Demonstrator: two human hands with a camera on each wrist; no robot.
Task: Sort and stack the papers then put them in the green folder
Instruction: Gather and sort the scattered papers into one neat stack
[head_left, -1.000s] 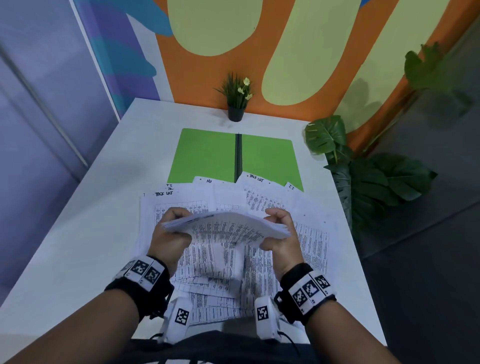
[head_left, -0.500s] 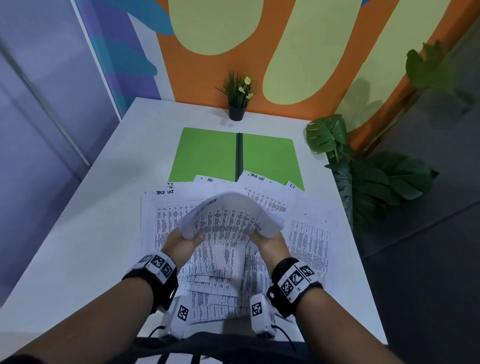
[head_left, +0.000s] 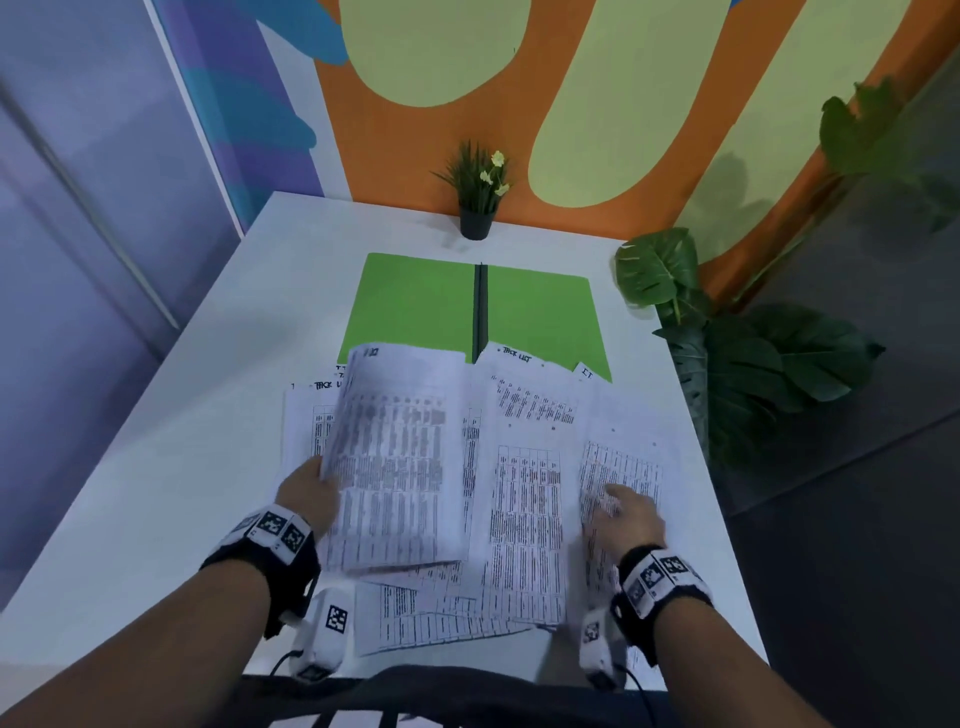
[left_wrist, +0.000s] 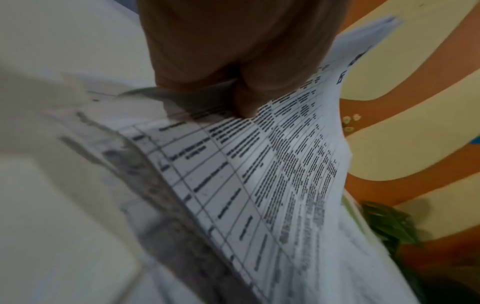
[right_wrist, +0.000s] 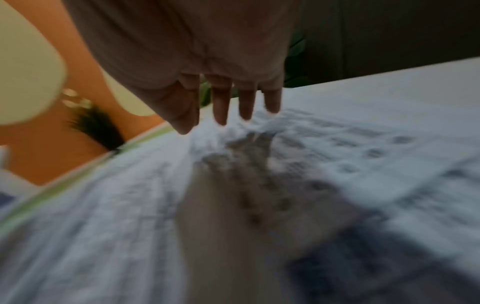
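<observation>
Left hand (head_left: 311, 496) pinches thin printed sheet (head_left: 397, 457); right hand (head_left: 626, 517) flat.

Bare forearms. Each wrist wears a black strap (head_left: 270, 582) topped by a white band printed with black square fiducial markers (head_left: 658, 577). White camera pod (head_left: 327, 631) under each wrist, one marker on it, thin black cable trailing. Dark garment at waist.

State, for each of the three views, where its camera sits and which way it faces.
Head: worn high, looks down at the table, green folder, both forearms.
Left wrist: looks along the left hand pinching a stack of papers.
Right wrist: looks along the right hand, fingers straight above spread papers.
Shared: printed sheets, potted plant.
</observation>
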